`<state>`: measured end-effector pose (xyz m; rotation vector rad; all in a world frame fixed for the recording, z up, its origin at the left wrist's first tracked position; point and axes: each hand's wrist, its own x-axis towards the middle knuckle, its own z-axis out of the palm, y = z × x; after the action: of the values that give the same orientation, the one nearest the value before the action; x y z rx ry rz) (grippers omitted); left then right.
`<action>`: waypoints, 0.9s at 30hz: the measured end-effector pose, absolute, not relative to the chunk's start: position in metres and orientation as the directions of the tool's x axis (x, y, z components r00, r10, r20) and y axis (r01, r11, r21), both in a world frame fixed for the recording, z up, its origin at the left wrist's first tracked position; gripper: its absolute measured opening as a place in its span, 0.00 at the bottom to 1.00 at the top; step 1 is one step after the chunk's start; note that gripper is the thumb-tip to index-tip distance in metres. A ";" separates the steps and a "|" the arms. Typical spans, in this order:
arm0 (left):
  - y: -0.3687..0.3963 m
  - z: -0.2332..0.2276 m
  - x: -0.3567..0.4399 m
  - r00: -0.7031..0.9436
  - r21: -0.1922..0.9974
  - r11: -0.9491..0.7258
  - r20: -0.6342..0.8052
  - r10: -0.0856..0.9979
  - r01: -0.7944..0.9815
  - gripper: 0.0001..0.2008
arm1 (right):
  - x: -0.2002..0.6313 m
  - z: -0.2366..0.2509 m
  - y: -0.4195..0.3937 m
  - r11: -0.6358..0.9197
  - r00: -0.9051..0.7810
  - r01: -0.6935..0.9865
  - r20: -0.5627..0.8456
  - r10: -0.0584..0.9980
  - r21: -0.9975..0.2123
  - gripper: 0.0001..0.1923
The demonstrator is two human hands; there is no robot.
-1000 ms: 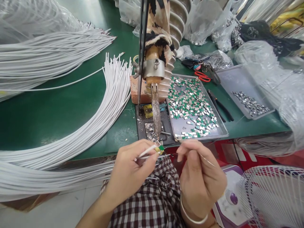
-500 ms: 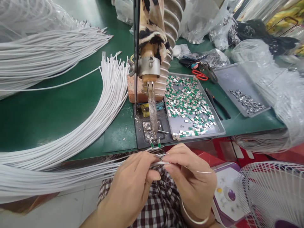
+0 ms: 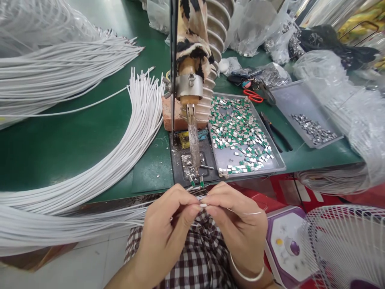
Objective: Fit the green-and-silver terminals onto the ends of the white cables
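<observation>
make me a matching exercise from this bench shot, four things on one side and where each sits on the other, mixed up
Things
1. scissors with red handles
2. white wires
3. fan
4. tray of green and silver pieces

Places
A. bottom right, below the bench edge
B. fanned in a curve across the green mat, left of the soldering iron
C. right of the soldering iron, near the bench's front edge
D. behind that tray, further from the hands

Pairs: 1-D, 2-B, 3-A, 4-C
</observation>
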<state>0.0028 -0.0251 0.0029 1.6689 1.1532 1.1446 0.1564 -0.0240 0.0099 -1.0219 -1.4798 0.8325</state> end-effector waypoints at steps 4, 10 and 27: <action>-0.022 0.000 0.002 0.177 0.951 -0.219 0.182 0.967 0.219 0.09 | 0.158 0.009 -0.023 0.331 -0.027 0.139 0.331 0.943 -0.933 0.15; -0.016 -0.002 0.003 0.195 0.947 -0.221 0.178 0.965 0.232 0.10 | 0.160 0.006 -0.021 0.267 -0.024 0.095 0.266 0.964 -0.959 0.13; -0.014 -0.022 -0.010 0.182 0.926 -0.273 0.230 0.956 0.260 0.09 | 0.250 -0.003 0.054 -0.171 0.281 0.920 0.289 0.915 -0.351 0.05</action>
<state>-0.0096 -0.0144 -0.0215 1.6822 1.1668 1.1303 0.2504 0.0543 -0.0034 -2.1009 -1.6461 -0.0157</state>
